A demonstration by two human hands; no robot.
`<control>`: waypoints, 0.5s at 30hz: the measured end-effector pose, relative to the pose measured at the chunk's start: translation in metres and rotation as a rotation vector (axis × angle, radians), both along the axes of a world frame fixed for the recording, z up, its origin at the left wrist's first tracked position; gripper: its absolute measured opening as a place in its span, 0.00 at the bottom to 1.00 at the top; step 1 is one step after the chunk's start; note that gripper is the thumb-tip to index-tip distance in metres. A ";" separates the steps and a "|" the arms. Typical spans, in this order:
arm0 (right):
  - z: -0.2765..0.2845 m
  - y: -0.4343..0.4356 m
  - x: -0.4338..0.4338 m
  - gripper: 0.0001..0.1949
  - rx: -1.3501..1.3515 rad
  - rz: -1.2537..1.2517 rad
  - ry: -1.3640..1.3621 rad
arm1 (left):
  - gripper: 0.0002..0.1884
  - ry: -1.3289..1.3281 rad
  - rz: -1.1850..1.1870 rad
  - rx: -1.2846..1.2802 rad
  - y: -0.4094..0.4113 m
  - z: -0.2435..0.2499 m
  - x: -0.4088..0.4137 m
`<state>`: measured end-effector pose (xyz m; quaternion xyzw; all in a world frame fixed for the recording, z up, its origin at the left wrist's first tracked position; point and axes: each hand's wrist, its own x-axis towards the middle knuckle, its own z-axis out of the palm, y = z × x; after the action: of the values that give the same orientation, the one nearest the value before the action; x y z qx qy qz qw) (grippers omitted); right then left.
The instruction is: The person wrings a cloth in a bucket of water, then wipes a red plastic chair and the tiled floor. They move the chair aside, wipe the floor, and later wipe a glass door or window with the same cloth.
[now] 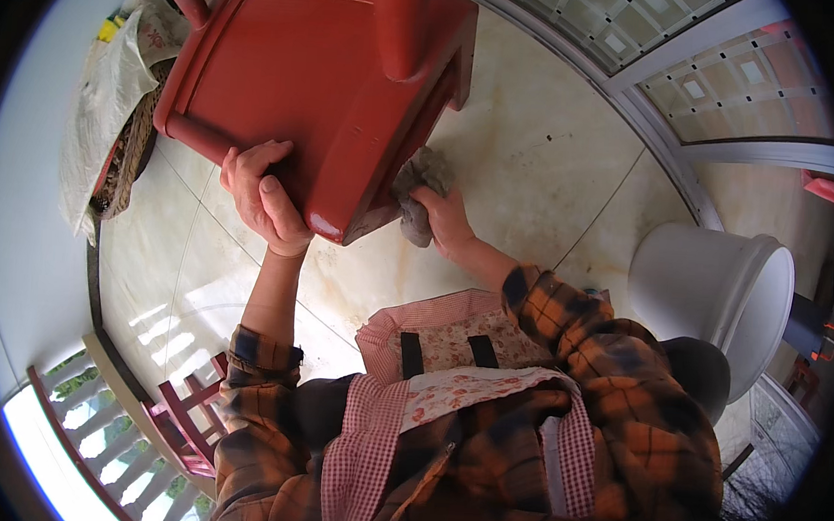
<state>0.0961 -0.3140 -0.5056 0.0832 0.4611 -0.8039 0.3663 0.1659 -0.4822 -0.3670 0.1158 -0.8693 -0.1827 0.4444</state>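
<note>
A red wooden chair (285, 77) is tilted before me, its seat corner towards me and part of it cut off at the top of the view. My left hand (265, 196) grips the seat's near edge, thumb and fingers over the top. Beside the chair's right side, my right hand (444, 216) holds a wet-looking grey cloth (429, 173) against the lower frame. The cloth's contact with the wood is partly hidden. At the corner near my left wrist, the red surface shows a pale, shiny patch.
A white plastic bucket (699, 282) lies or leans at the right. Glazed sliding doors (678, 143) stand at the upper right. A wicker basket (121, 174) under plastic sheeting is at the left wall. A small red chair (193, 418) and a balustrade (110, 449) are at lower left.
</note>
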 end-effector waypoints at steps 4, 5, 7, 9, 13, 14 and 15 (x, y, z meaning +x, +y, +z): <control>0.041 0.004 0.004 0.16 -0.115 0.068 -0.147 | 0.18 0.026 0.004 0.009 0.000 0.002 -0.003; 0.051 0.002 0.007 0.17 -0.142 0.049 -0.172 | 0.18 0.025 0.010 0.010 0.000 0.002 -0.002; 0.059 0.005 0.013 0.19 -0.196 0.027 -0.298 | 0.18 0.049 0.022 0.013 -0.004 -0.001 -0.001; 0.065 0.012 0.023 0.19 -0.249 0.032 -0.366 | 0.16 0.063 0.010 0.021 -0.009 -0.002 0.005; 0.132 0.032 0.016 0.20 -0.243 0.132 -0.065 | 0.12 0.070 -0.032 0.014 -0.008 0.006 -0.001; 0.132 0.039 0.014 0.21 -0.211 0.144 -0.032 | 0.11 0.073 -0.027 0.011 -0.006 0.006 0.000; 0.128 0.041 0.013 0.22 -0.188 0.153 -0.002 | 0.10 0.071 -0.024 0.001 -0.008 0.007 0.004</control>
<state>0.1092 -0.2734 -0.3781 0.0139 0.3882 -0.8133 0.4332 0.1697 -0.4897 -0.3603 0.0992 -0.8542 -0.1924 0.4728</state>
